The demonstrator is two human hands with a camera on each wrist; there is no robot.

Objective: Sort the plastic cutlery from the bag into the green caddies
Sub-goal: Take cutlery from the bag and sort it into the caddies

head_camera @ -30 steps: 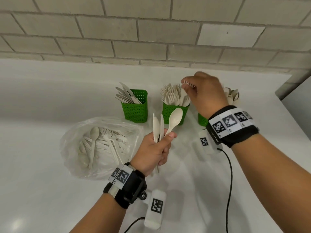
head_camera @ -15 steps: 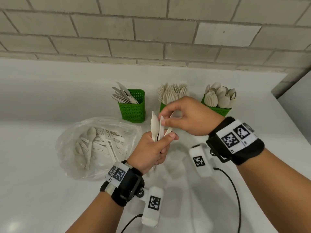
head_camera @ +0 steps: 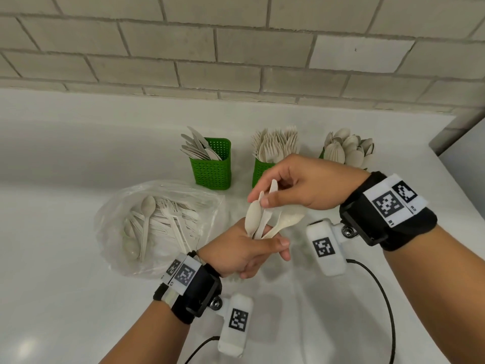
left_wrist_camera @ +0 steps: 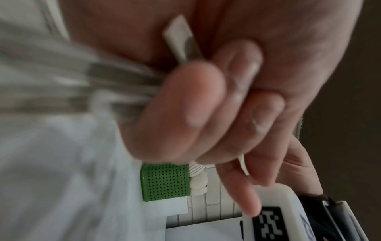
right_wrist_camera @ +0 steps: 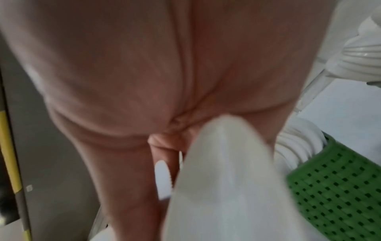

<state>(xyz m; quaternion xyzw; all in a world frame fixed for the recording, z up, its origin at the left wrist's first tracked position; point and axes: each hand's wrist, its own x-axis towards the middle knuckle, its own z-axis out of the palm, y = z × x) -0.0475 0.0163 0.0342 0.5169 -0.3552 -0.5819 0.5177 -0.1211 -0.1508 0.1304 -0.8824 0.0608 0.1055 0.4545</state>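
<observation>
My left hand (head_camera: pixel 262 249) grips a small bundle of beige plastic cutlery by the handles: a spoon (head_camera: pixel 253 215), a knife (head_camera: pixel 271 198) and a second spoon (head_camera: pixel 290 219) leaning right. My right hand (head_camera: pixel 265 197) is just above it, thumb and forefinger pinching the knife near its top. Three green caddies stand behind: knives (head_camera: pixel 212 169), forks (head_camera: pixel 261 170), and spoons (head_camera: pixel 346 149), that caddy mostly hidden by my right hand. The clear bag (head_camera: pixel 157 222) with several more pieces lies to the left. The left wrist view shows fingers (left_wrist_camera: pixel 185 114) curled round handles (left_wrist_camera: pixel 181 42).
Everything sits on a white counter (head_camera: pixel 65 258) against a brick wall (head_camera: pixel 236 48). The counter's edge runs down the right side (head_camera: pixel 446 164). A black cable (head_camera: pixel 380 285) trails from the right wrist camera across the counter near me.
My right hand came back from the fork caddy to the bundle and took hold of the knife. The upright spoon in my left hand has tipped to the right.
</observation>
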